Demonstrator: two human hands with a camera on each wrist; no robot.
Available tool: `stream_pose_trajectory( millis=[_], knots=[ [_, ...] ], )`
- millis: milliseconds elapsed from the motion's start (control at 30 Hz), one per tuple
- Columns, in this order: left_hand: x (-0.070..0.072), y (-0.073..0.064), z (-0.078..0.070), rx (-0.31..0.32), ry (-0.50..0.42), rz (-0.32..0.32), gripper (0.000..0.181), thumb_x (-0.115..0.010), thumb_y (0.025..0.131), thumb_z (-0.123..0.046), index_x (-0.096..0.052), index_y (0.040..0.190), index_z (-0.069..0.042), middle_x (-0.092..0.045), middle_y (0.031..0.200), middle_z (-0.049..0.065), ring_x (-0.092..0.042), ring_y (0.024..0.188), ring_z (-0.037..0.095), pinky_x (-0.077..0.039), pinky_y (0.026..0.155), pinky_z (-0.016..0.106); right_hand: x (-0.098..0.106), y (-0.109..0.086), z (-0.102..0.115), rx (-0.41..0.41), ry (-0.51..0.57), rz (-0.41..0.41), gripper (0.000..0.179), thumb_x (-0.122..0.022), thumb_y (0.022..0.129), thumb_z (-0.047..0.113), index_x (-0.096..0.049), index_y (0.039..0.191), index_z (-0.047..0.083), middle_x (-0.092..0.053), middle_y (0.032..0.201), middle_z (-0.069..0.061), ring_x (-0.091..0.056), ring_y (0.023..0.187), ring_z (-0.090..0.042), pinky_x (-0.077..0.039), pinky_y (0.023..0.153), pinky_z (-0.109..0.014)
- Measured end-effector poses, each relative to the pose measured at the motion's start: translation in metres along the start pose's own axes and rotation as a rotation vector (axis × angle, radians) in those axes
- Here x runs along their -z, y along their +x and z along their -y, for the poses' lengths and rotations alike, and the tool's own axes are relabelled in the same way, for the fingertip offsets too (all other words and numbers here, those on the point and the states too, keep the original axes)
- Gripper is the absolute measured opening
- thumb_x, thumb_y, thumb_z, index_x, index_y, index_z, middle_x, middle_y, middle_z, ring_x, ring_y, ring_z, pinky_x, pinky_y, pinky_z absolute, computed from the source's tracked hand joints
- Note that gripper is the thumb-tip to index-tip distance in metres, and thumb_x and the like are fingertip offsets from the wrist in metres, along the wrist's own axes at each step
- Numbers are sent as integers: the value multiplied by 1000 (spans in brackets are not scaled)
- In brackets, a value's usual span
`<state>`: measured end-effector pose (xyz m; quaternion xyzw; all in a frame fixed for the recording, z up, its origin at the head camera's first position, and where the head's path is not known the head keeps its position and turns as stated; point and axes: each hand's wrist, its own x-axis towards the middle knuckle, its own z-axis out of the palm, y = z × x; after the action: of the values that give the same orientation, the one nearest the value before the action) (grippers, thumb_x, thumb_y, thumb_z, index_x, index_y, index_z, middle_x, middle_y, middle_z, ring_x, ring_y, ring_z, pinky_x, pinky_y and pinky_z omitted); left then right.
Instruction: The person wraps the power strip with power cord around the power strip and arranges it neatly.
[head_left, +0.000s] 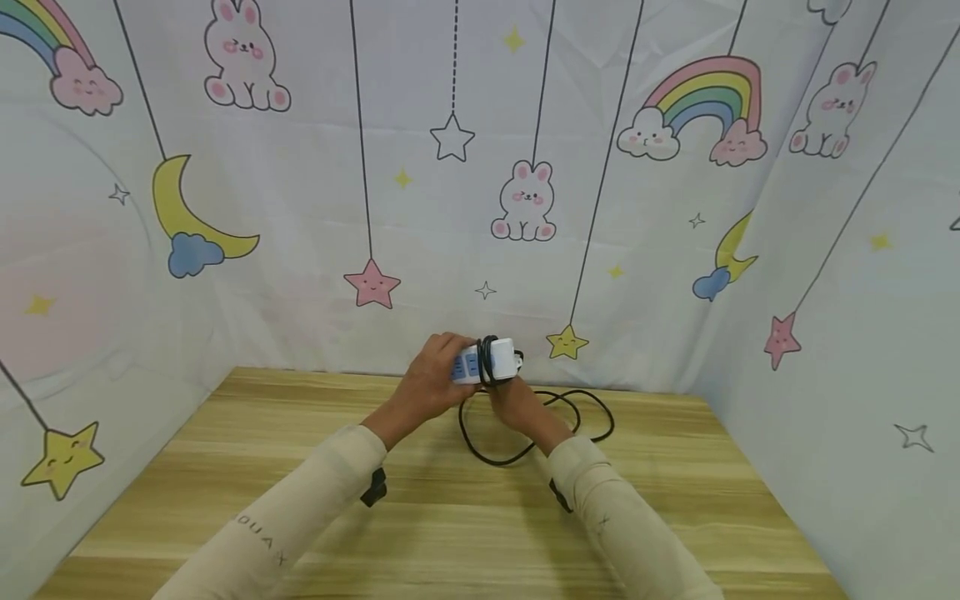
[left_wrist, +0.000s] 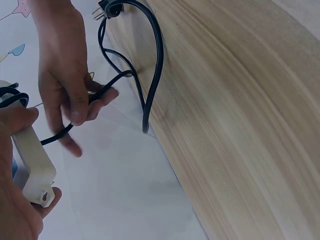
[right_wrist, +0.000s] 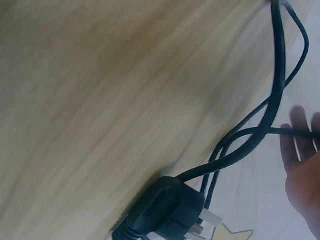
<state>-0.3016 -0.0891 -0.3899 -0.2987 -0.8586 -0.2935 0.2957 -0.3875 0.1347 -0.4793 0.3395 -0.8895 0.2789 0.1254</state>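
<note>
A white power strip [head_left: 504, 357] with blue socket faces is held up above the far part of the table, in the grip of my left hand [head_left: 429, 385]. Turns of black power cord [head_left: 486, 360] are wound around its body. My right hand [head_left: 517, 405] is just below and to the right of the strip; in the left wrist view the right hand [left_wrist: 67, 90] pinches the cord between thumb and fingers. The cord's free length lies in loose loops on the table. Its black plug [right_wrist: 167, 207] appears large in the right wrist view, prongs exposed.
A wood-grain table [head_left: 300, 467] spreads beneath both arms. White cloth [head_left: 435, 217] printed with rabbits, stars and rainbows hangs behind it and along both sides. Dark wrist devices [head_left: 373, 487] are strapped under the sleeves.
</note>
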Motion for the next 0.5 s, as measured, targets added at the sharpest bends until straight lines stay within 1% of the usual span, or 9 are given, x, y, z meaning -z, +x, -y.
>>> stream_pose_trajectory(
  millis=[67,100,133,233,267,367,433,467,500],
  knots=[
    [0,0,0,6,9,-5,68,-101,81,-7,-67,140,-2,-71,132,18,-67,116,36,-66,97,49,13,-5,23,-69,34,53,40,-44,122,16,-47,158,-1,-72,125,-30,-74,113,-40,-60,98,-57],
    [0,0,1,8,10,-9,68,-101,81,-7,-67,140,-1,-72,132,18,-67,116,36,-66,97,49,16,-8,30,-89,30,66,39,-44,122,14,-47,156,-2,-73,120,-28,-73,106,-38,-60,94,-55],
    [-1,0,1,10,16,-9,69,-101,81,-7,-67,140,-2,-72,132,18,-67,116,36,-66,97,49,19,-10,35,-116,28,88,37,-45,121,13,-49,154,-3,-73,115,-26,-71,101,-37,-59,89,-54],
    [-2,1,2,14,25,-13,69,-101,81,-6,-67,140,-1,-72,132,18,-68,118,36,-66,99,49,21,-12,42,-184,-21,141,41,-44,122,12,-45,160,-3,-73,115,-24,-71,101,-36,-58,89,-52],
    [-2,2,2,18,30,-13,68,-101,81,-6,-67,140,-1,-72,132,18,-68,118,36,-66,99,49,21,-12,43,-203,-11,158,43,-44,122,12,-44,163,-2,-73,117,-25,-72,103,-37,-58,91,-54],
    [-3,3,2,31,46,-23,68,-100,81,-6,-67,140,-1,-72,132,18,-68,118,36,-67,100,49,21,-11,39,-213,-25,190,53,-46,121,10,-36,171,-2,-70,137,-31,-72,126,-44,-58,108,-59],
    [-3,4,1,43,56,-30,67,-100,81,-6,-67,140,-1,-72,133,19,-68,119,37,-67,100,49,22,-12,37,-202,-39,201,52,-48,119,7,-39,169,-5,-66,146,-35,-68,137,-48,-54,116,-63],
    [-3,4,1,50,60,-31,68,-100,82,-6,-67,140,0,-72,133,19,-68,119,37,-67,100,50,19,-13,31,-175,-74,198,50,-48,119,8,-43,167,-5,-65,150,-34,-66,141,-48,-54,118,-62],
    [-3,4,0,58,62,-34,68,-100,81,-6,-67,140,0,-72,134,19,-68,119,37,-67,101,50,20,-15,30,-161,-97,199,48,-49,119,7,-46,164,-7,-63,153,-35,-63,145,-50,-52,120,-63]
  ],
)
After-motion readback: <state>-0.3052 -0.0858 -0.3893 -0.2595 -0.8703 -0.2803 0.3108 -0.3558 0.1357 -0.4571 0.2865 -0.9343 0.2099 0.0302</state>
